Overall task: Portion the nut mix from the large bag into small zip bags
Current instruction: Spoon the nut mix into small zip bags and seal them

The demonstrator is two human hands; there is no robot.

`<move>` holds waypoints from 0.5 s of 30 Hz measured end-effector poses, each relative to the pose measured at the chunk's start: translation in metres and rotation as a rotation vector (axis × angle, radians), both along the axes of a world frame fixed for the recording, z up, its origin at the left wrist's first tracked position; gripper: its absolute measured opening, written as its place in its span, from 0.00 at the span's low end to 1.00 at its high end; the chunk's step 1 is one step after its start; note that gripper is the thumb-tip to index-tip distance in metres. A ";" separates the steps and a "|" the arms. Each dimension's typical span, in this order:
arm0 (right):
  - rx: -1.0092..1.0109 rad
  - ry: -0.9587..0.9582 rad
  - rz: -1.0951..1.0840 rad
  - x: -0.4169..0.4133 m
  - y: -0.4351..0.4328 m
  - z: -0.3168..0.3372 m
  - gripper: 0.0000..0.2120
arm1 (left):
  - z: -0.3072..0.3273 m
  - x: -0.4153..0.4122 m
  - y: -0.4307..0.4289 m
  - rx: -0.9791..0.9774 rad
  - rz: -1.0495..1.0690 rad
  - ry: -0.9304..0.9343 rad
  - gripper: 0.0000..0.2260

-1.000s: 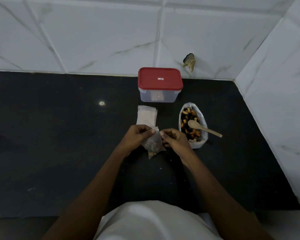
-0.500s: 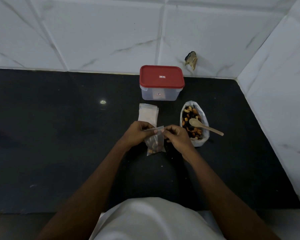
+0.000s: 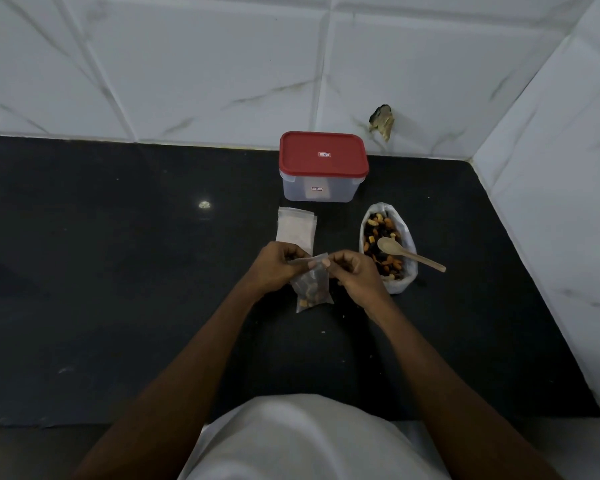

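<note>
While the left hand [image 3: 274, 268] and the right hand [image 3: 357, 276] each hold its top edge in a closed pinching grip, the small zip bag [image 3: 315, 279] is upright between them — nut mix [image 3: 310, 299] in its bottom. The open large bag [image 3: 399, 285] stands on the desk [image 3: 118, 278] at its 3 o'clock.

left hand [image 3: 274, 268] and right hand [image 3: 355, 275] pinching filled small zip bag [image 3: 311, 289], large bag [image 3: 388, 251] nearby

I find open countertop [image 3: 118, 271] on the left. The red-lidded container [image 3: 323, 168] blocks reach ahead. The stack of empty bags [image 3: 297, 226] and the large bag [image 3: 400, 285] leave a narrow lane; the spoon [image 3: 413, 256] handle juts right, seemingly clear of the side wall [image 3: 551, 237].
</note>
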State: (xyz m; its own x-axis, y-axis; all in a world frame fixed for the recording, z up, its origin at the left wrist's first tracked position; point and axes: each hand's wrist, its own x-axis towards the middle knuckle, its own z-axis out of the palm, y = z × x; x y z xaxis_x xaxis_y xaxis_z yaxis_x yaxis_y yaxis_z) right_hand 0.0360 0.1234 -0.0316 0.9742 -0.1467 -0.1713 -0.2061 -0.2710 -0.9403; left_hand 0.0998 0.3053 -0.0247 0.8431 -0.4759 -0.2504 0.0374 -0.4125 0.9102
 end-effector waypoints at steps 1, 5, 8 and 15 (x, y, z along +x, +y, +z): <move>0.002 0.001 0.010 -0.001 -0.001 0.001 0.03 | 0.001 0.001 -0.001 0.017 0.001 -0.020 0.04; -0.027 0.011 0.029 -0.001 -0.004 0.004 0.02 | 0.003 0.001 -0.002 0.051 0.005 -0.052 0.02; -0.076 0.006 0.035 0.001 -0.003 0.004 0.05 | 0.002 0.000 -0.001 0.029 -0.007 -0.073 0.03; 0.024 0.031 -0.107 -0.001 -0.002 0.005 0.05 | -0.002 -0.002 0.017 -0.085 -0.018 0.087 0.07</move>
